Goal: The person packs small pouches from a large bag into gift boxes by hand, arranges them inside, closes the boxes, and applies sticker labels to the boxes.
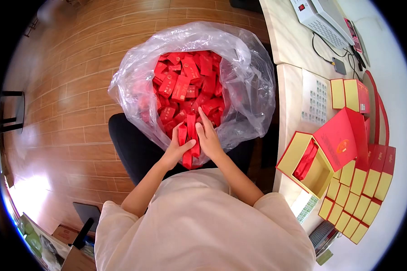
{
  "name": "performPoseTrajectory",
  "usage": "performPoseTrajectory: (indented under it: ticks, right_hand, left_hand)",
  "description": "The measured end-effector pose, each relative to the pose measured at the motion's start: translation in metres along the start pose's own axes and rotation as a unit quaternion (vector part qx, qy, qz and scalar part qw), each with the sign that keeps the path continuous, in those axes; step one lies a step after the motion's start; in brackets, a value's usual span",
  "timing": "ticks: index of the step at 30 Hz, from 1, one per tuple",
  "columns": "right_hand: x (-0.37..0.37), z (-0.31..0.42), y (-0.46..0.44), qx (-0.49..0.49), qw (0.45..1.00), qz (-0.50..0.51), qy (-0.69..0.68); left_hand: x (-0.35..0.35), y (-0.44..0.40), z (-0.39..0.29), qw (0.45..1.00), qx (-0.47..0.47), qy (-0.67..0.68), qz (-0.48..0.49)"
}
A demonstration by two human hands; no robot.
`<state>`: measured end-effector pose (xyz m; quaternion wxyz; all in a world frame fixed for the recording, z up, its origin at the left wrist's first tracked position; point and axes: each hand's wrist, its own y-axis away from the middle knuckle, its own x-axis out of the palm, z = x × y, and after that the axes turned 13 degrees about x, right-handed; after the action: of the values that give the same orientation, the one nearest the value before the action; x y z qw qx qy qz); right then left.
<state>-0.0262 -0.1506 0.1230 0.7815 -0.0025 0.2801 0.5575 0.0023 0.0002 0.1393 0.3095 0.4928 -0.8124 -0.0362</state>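
Note:
A clear plastic bag (248, 86) stands open in front of me, full of small red packets (181, 88). At its near edge my left hand (178, 147) and my right hand (208, 135) are close together. Between them are upright red packets (191, 135), side by side; the left thumb presses on them and the right fingers lie along their right side. On the table to the right, an open red and yellow box (319, 174) has its lid tilted back, with red packets (306, 160) in its left part.
The table (289, 108) holds a sticker sheet (314, 97), stacked red and yellow boxes (359, 189), a red bag handle (380, 104), a white device (323, 22) and cables. A dark seat (122, 140) is beneath the bag. Cartons (79, 259) stand at lower left.

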Motion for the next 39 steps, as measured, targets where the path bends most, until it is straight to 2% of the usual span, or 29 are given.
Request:
performPoseTrajectory:
  ticks: [2, 3, 5, 6, 9, 12, 14, 16, 18, 19, 21, 23, 25, 27, 28, 29, 31, 32, 33, 35, 36, 38, 39]
  right_hand:
    - [-0.002, -0.001, -0.003, -0.042, 0.993, 0.082, -0.073]
    - [-0.005, -0.003, 0.002, -0.037, 0.993, 0.082, -0.074]
    - [-0.016, 0.007, 0.016, 0.082, 0.956, 0.258, -0.112]
    - [-0.015, -0.004, 0.021, 0.118, 0.936, 0.311, -0.116]
    - [-0.022, 0.005, 0.048, 0.21, 0.9, 0.359, -0.13]
    - [-0.03, 0.008, 0.055, 0.178, 0.905, 0.351, -0.162]
    - [-0.05, 0.033, 0.057, 0.175, 0.915, 0.321, -0.173]
    - [-0.081, 0.061, 0.063, 0.172, 0.928, 0.273, -0.185]
    - [-0.12, 0.082, 0.076, 0.083, 0.966, 0.188, -0.154]
    - [-0.142, 0.096, 0.086, 0.085, 0.972, 0.158, -0.154]
    - [-0.185, 0.121, 0.109, 0.012, 0.979, 0.048, -0.198]
    - [-0.223, 0.126, 0.128, -0.04, 0.982, -0.049, -0.177]
    - [-0.259, 0.127, 0.144, -0.093, 0.975, -0.152, -0.129]
    - [-0.29, 0.124, 0.159, -0.066, 0.966, -0.238, -0.074]
    - [-0.301, 0.119, 0.163, -0.073, 0.956, -0.263, -0.107]
    - [-0.31, 0.114, 0.166, -0.072, 0.946, -0.285, -0.138]
    - [-0.33, 0.09, 0.167, -0.054, 0.929, -0.335, -0.148]
    - [-0.334, 0.086, 0.168, -0.026, 0.922, -0.342, -0.181]
    - [-0.337, 0.078, 0.169, -0.021, 0.92, -0.345, -0.185]
    - [-0.342, 0.056, 0.167, 0.01, 0.922, -0.319, -0.221]
    - [-0.339, 0.044, 0.165, 0.001, 0.921, -0.334, -0.199]
    - [-0.337, 0.036, 0.165, 0.021, 0.924, -0.316, -0.212]
    - [-0.335, 0.032, 0.165, 0.037, 0.929, -0.296, -0.219]
  left_hand:
    - [0.0, 0.012, -0.006, 0.997, 0.001, -0.07, 0.037]
    - [-0.003, 0.018, -0.006, 0.997, -0.003, -0.07, 0.037]
    - [-0.01, 0.034, -0.004, 0.991, -0.038, -0.119, 0.051]
    - [-0.015, 0.042, 0.001, 0.989, -0.053, -0.124, 0.058]
    - [-0.028, 0.06, 0.001, 0.981, -0.064, -0.167, 0.079]
    - [-0.025, 0.057, -0.009, 0.981, -0.042, -0.163, 0.099]
    - [-0.011, 0.046, -0.025, 0.973, -0.019, -0.185, 0.139]
    - [0.023, 0.035, -0.051, 0.967, 0.081, -0.176, 0.164]
    - [0.064, 0.024, -0.081, 0.966, 0.081, -0.109, 0.221]
    - [0.088, 0.019, -0.094, 0.957, 0.092, -0.097, 0.256]
    - [0.136, 0.009, -0.111, 0.918, 0.178, -0.142, 0.324]
    - [0.189, -0.005, -0.123, 0.837, 0.306, -0.217, 0.398]
    - [0.245, -0.012, -0.123, 0.808, 0.339, -0.204, 0.436]
    - [0.291, -0.013, -0.112, 0.794, 0.327, -0.208, 0.468]
    - [0.311, -0.015, -0.102, 0.764, 0.388, -0.219, 0.467]
    - [0.33, -0.012, -0.098, 0.759, 0.407, -0.219, 0.458]
    - [0.358, -0.013, -0.08, 0.776, 0.372, -0.207, 0.466]
    - [0.369, -0.016, -0.073, 0.767, 0.387, -0.221, 0.462]
    - [0.374, -0.018, -0.067, 0.775, 0.344, -0.24, 0.472]
    - [0.378, -0.022, -0.049, 0.736, 0.421, -0.302, 0.435]
    - [0.377, -0.024, -0.042, 0.735, 0.417, -0.306, 0.439]
    - [0.371, -0.027, -0.037, 0.664, 0.468, -0.422, 0.402]
    - [0.368, -0.027, -0.036, 0.663, 0.461, -0.428, 0.405]
